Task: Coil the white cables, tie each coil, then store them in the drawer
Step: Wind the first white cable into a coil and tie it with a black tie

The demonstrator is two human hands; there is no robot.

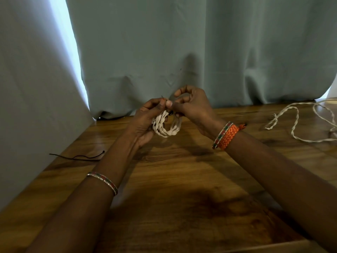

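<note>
**Tie meets coil at the top**

Held above the surface (182, 179), between both hands: a white coil (166, 126), ring facing the camera. Cupped from below-left by the left hand (145, 121), fingers curled. Pinched at its top by the right hand (191, 106), on a dark tie (170, 112). Probably tying now. Lying loose far right, another white cable (295, 125); spare dark tie (82, 157) at left.

We look down on a glossy brown wooden worktop (182, 179) with dark grain patches. Behind it hangs a grey-green curtain (182, 42) in soft folds, its hem touching the worktop's far edge. Daylight shows through a bright gap (63, 33) at left.
</note>
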